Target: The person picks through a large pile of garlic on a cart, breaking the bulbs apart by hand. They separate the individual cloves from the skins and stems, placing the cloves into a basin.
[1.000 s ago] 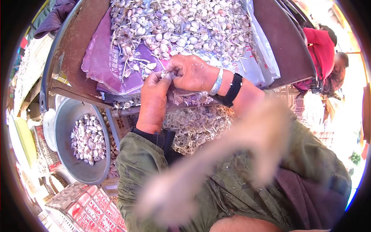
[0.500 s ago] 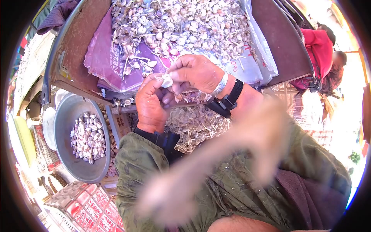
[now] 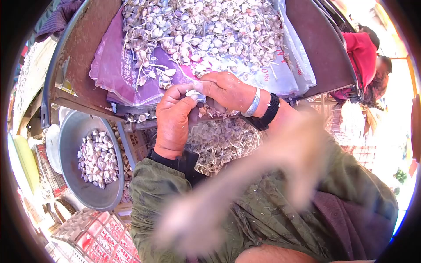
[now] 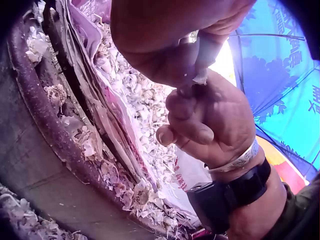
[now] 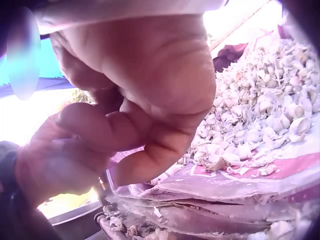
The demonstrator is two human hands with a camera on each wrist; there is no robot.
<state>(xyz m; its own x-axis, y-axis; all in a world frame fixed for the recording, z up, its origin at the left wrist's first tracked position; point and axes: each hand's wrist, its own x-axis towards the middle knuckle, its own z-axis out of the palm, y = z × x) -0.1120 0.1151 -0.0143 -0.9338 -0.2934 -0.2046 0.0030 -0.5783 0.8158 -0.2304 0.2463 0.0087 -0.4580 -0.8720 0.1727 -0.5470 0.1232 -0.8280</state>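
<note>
Between thumb and forefinger my left hand [image 3: 172, 120] pinches a pale garlic clove [image 3: 193, 94], held just over the near edge of the purple plastic sacks [image 3: 105, 72]. My right hand [image 3: 230, 92], with a silver bracelet at its wrist, meets it from the right and grips at the clove's skin with curled fingers. In the left wrist view the two hands' fingertips come together around a pale scrap. The right wrist view hides the clove behind the curled fingers. Beyond the hands lies a large heap of garlic cloves [image 3: 206, 30] with skins and stems.
A grey basin [image 3: 68, 175] with peeled-off cloves stands at lower left, beside a red-and-white plastic crate [image 3: 101, 236]. Papery skins [image 3: 223, 140] pile below the brown tray's [image 3: 85, 74] front edge. A person in red [image 3: 362, 57] sits at right.
A second ago the fingertips met closely over the clove; half a second ago the hands turned it, showing its pale side. Now the left thumb lies over it and the right hand has moved slightly lower.
</note>
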